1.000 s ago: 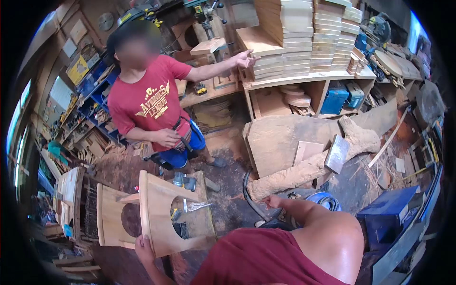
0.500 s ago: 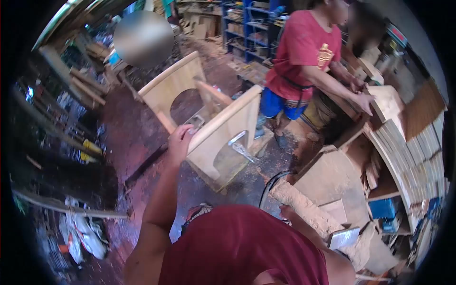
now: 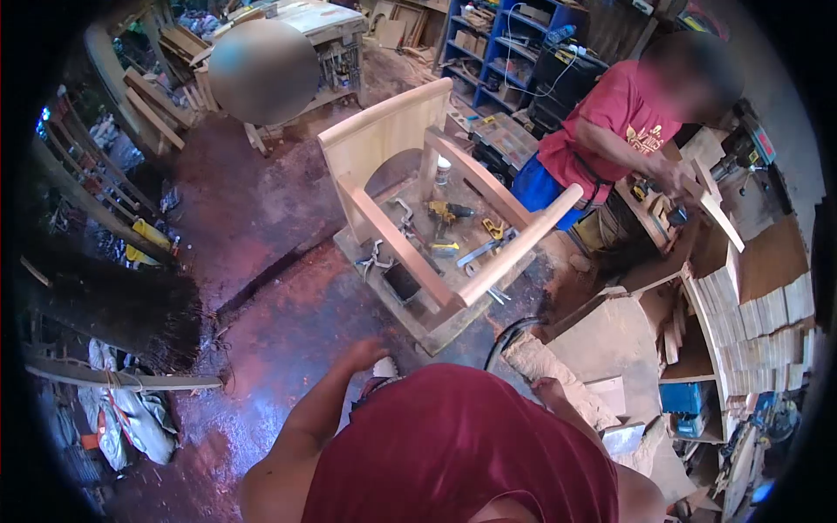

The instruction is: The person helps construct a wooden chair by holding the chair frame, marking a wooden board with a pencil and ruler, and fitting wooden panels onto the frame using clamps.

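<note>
- Wooden frame (image 3: 401, 248) stands on the low bench (image 3: 431, 338), out in front of the person. Nobody's hand is on it, so the bench seems to be what holds it up.
- Its tall curved panel (image 3: 384, 131) is at the far end, and its pale round bar (image 3: 523, 244) is at the near right side. Being wide apart, its parts likely help it stand without tipping.
- Inside the frame, the yellow drill (image 3: 449, 210) and a metal clamp (image 3: 375, 257) lie on the bench. That spot probably keeps them easy to grab.
- The left hand (image 3: 366, 353) is low by the person's leg, apart from the frame. I cannot tell if its fingers are wide or narrow, or if they hold a thing.
- The right hand (image 3: 549, 392) is down beside the long rough wood piece (image 3: 523, 353). Its fingers are partly hidden, so I cannot tell how they sit or whether they touch it.
- A co-worker (image 3: 610, 122) holds a curved wood strip (image 3: 724, 218) near the stacked boards (image 3: 767, 322). Holding it up by one end may make its bend easy to see.
</note>
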Tool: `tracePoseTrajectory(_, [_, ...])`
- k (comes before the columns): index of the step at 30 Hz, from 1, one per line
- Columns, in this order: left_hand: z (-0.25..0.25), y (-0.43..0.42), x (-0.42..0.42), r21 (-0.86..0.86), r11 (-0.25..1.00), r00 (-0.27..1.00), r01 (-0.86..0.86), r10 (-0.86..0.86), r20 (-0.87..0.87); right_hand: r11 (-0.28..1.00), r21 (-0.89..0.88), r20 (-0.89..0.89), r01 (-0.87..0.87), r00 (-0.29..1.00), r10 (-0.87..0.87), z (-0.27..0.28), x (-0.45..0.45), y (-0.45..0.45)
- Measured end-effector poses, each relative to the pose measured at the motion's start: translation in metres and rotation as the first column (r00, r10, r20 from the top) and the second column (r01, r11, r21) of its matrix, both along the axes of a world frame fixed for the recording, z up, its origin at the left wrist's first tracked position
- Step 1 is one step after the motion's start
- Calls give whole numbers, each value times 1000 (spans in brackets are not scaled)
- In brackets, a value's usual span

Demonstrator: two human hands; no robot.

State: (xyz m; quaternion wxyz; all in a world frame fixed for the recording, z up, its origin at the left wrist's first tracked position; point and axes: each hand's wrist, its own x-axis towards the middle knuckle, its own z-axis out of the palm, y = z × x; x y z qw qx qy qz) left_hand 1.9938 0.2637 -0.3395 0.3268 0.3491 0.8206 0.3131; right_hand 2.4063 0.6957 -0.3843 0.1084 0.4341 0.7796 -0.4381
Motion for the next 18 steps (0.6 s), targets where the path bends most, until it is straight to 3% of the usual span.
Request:
tracePoseTrajectory(1, [-34,-23,-10,-240,954,961,180,-223,-165,991,-92,51,96,995,-91,4,-13,-2])
tracePoseTrajectory(3, [-87,-68,-26,-376,888,954,263,-182,238,1000,1,60,20,998,-20,51,-49,-27])
tracePoseTrajectory(4, [-114,-91,-27,-382,905,976,188,-128,178,994,85,64,-63,996,58,86,-75,-46])
tracePoseTrajectory(5, [-134,-108,-31,-385,916,990,114,-73,119,997,36,85,67,994,-70,112,-98,-62])
tracePoseTrajectory(6, [-144,-116,-44,-380,916,988,130,-88,128,996,40,93,81,992,-85,112,-107,-65])
tracePoseTrajectory(8, [-161,-127,-63,-405,907,952,113,18,306,991,107,-7,-77,997,79,108,-115,-74])
tracePoseTrajectory(9, [-182,-128,-75,-403,906,950,128,4,312,970,184,-2,-159,987,162,116,-123,-83])
tracePoseTrajectory(11, [-221,-122,-100,-275,916,937,293,-332,-106,954,225,-4,-197,979,203,120,-124,-97])
tracePoseTrajectory(12, [-206,-114,-108,-271,915,934,300,-339,-110,932,267,-9,-245,967,256,119,-126,-100])
tracePoseTrajectory(13, [-174,-96,-116,-253,960,993,116,-111,36,945,239,107,-222,974,202,110,-121,-101])
tracePoseTrajectory(14, [-136,-79,-119,-265,962,975,-73,124,183,945,245,105,-217,975,196,109,-118,-102])
tracePoseTrajectory(16, [-98,-58,-116,-161,978,973,-136,162,165,911,242,218,-333,934,283,109,-114,-105])
tracePoseTrajectory(18, [-89,-47,-116,-57,979,969,-194,201,146,928,209,272,-310,929,249,110,-113,-108])
